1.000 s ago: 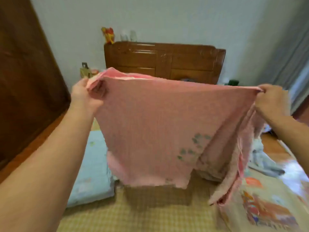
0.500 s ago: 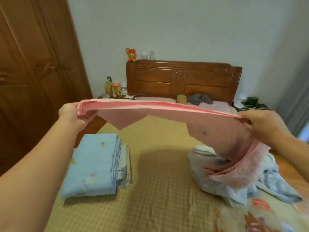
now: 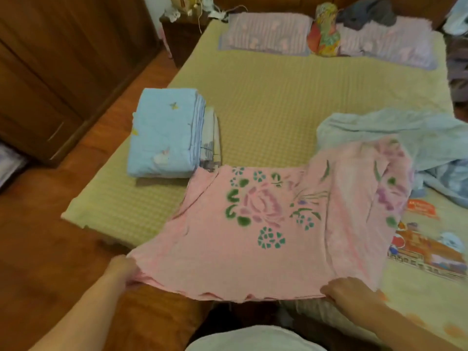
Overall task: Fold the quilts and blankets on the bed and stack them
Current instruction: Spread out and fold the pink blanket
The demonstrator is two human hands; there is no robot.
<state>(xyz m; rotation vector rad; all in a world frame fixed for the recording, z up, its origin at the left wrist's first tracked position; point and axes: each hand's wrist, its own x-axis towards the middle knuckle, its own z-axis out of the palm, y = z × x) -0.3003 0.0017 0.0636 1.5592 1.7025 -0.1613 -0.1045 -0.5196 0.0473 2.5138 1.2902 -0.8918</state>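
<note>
Head camera, looking down over the foot of the bed: I log one pink terry blanket with a purple rose and green leaf print [image 3: 266,229], spread flat across the near end of the yellow-green checked mattress cover [image 3: 266,102], its near edge hanging past the bed's foot. My left hand [image 3: 124,271] grips the near left corner, fingers curled under the cloth; my right hand [image 3: 347,290] pinches the near right corner, thumb on top. The blanket's far right part lies rumpled over a crumpled pale blue quilt [image 3: 410,138], touching it. At the bed's left side sits one folded light blue quilt with small animal prints [image 3: 162,138], stacked on a folded grey-white item whose edge shows at its right; the pink blanket's far left corner just overlaps that stack. On the right I note a cream sheet printed with a red and orange building [image 3: 430,252]. At the head end: two lilac striped pillows [image 3: 266,31], a bright multicoloured cloth bundle [image 3: 324,34] between them, and dark grey clothing [image 3: 367,16] on the right pillow.
</note>
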